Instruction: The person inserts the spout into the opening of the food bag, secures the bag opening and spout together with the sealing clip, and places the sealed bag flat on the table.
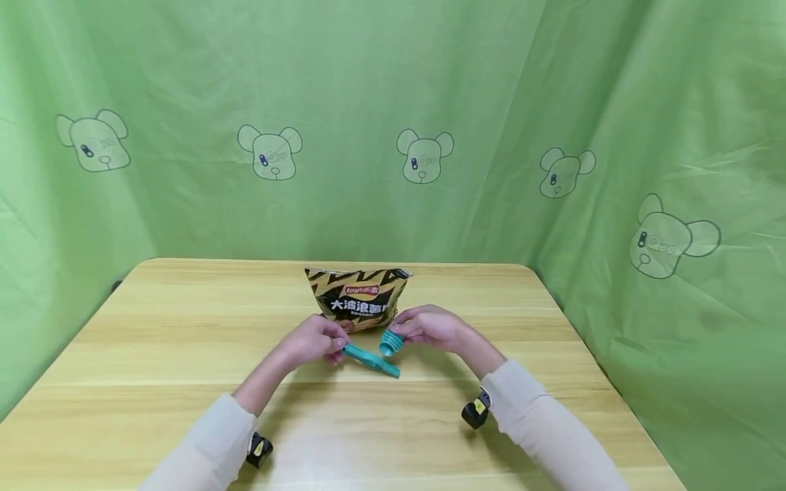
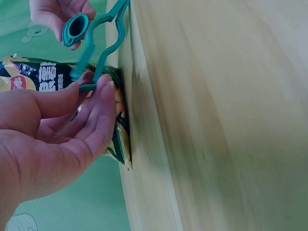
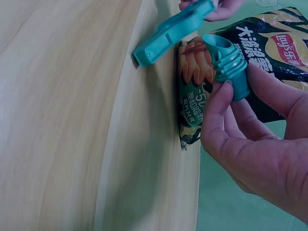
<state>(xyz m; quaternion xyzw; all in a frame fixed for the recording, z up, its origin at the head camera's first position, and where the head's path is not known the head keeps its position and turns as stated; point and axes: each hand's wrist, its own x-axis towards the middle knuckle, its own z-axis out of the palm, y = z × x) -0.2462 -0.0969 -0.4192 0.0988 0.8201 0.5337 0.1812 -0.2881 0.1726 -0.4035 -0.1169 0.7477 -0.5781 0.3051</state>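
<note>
I see the left hand (image 1: pixel 316 339) pinch one end of a long green clip (image 1: pixel 371 359); it slants right and away from the chip bag (image 1: pixel 359 300) behind; the right hand (image 1: pixel 432 323) pinches a ribbed spout (image 1: pixel 391 342), its mouth pointing down-left near the clip

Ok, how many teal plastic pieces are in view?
2: the clip in the left hand, the ribbed spout in the right hand. Any behind the bag would be hidden.

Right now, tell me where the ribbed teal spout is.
In the head view, the ribbed teal spout is held by the right hand, just above the free end of the teal clip and lower right of the chip bag.
</note>
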